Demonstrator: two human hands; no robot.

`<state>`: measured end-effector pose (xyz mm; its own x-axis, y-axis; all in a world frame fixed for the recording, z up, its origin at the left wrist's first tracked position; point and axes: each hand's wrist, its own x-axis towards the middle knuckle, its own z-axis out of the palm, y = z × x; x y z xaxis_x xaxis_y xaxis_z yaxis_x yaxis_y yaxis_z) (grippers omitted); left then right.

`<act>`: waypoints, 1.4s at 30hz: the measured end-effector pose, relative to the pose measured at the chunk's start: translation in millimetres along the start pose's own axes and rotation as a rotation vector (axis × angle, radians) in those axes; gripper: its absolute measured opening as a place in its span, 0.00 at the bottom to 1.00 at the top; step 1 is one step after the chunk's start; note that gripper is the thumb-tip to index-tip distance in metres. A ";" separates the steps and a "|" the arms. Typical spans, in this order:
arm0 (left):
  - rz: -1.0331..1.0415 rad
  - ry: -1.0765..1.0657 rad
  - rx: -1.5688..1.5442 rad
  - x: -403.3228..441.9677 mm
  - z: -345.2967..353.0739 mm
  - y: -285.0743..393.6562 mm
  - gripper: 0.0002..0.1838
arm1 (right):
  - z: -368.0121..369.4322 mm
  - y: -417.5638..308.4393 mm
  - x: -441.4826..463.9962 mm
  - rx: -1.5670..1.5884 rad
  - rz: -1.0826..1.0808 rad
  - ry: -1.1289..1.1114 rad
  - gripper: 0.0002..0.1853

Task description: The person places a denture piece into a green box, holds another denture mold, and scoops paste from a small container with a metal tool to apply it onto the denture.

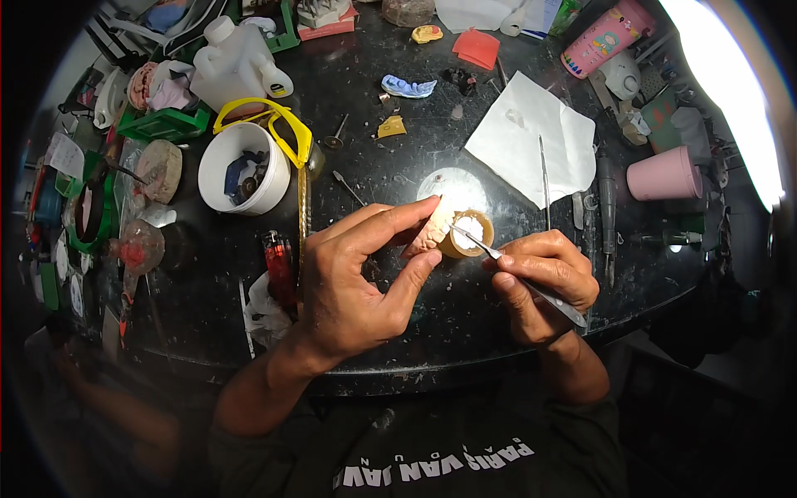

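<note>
Between the thumb and fingers of my left hand (pixel 357 274) is a small pale pink dental piece (pixel 429 233). My right hand (pixel 544 282) grips a slim metal tool (pixel 531 288), its thin tip pointing left at the piece; whether the tip touches it I cannot tell. Right beside the piece, partly under the tool, stands a small tan cup (pixel 466 236) with white material inside. A round, pale disc (pixel 452 187) lies just behind the cup on the dark table.
A white tub (pixel 244 169) and yellow goggles (pixel 300 133) stand left, near a red lighter (pixel 280 266). White paper (pixel 535 141) with a thin rod (pixel 545 178) lies right, beside a grey handpiece (pixel 608 199) and a pink cup (pixel 664 174). A blue-white dental piece (pixel 408 86) lies behind.
</note>
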<state>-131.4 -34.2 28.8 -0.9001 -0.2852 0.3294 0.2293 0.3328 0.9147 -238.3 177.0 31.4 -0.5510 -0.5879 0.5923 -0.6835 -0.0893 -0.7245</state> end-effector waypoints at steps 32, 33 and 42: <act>-0.012 0.003 -0.017 -1.3 0.8 -1.0 0.24 | 1.2 -1.3 0.2 -0.003 -0.025 0.010 0.15; -0.009 0.007 -0.023 -1.5 1.2 -1.4 0.24 | 1.5 -1.1 0.0 -0.008 -0.027 0.012 0.15; -0.035 -0.018 -0.052 -1.4 0.2 0.0 0.24 | 1.3 -1.8 -0.2 -0.016 -0.034 0.010 0.16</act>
<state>-130.2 -33.7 28.3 -0.9142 -0.2795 0.2935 0.2165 0.2756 0.9366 -236.4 176.2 32.1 -0.5321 -0.5763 0.6203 -0.7093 -0.0966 -0.6982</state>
